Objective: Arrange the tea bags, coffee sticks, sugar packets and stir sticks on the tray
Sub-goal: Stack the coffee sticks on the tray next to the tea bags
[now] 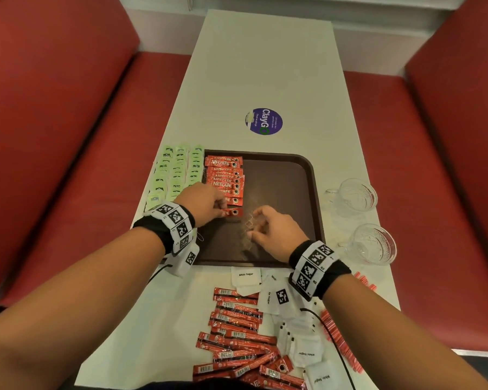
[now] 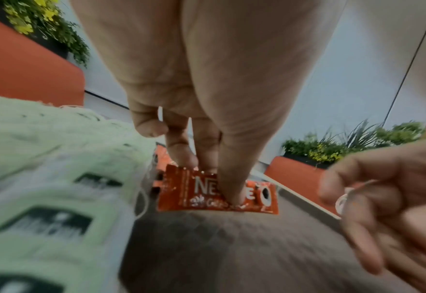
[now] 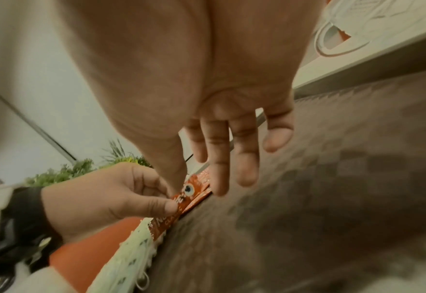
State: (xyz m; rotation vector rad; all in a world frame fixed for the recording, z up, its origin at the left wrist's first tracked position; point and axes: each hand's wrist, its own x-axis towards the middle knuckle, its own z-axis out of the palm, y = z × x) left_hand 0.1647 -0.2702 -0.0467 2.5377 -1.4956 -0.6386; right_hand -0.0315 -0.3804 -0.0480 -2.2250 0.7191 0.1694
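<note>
Far left, tea bags point(image 1: 178, 173) lie in pale green rows on the table point(image 1: 265, 66), just beside the tray's left rim, not on it. Next right: a column of coffee sticks point(image 1: 225, 175) along the left side of the brown tray point(image 1: 302, 192), each stick's long axis left-right, stacked far to near.

Left hand point(image 1: 202, 202) sits at the near end of that column. Thumb and fingers are curled, pinching one coffee stick point(image 2: 217, 193) low over the tray floor, long axis left-right, parallel to the column. Thumb point(image 2: 232, 184) presses the printed face and fingers hold its far edge. The stick is right under this hand, so the left hand is the nearer one. Judgement: this stick gets set down as the next row, just near of the last one. Key relation: keep it parallel, edge close to its neighbour.

Right hand point(image 1: 275, 232) hovers over the tray's middle, just right of the stick's right end. Fingers point(image 3: 244, 158) are loosely spread and mostly straight, holding nothing. Whether a fingertip touches the stick's end I cannot tell.

Near edge of the table: loose red coffee sticks point(image 1: 237, 342), white sugar packets point(image 1: 307, 353) right of them, red stir sticks point(image 1: 338, 339) further right. All are still off the tray. Far right, two glass cups point(image 1: 361, 218) stand on the table.
</note>
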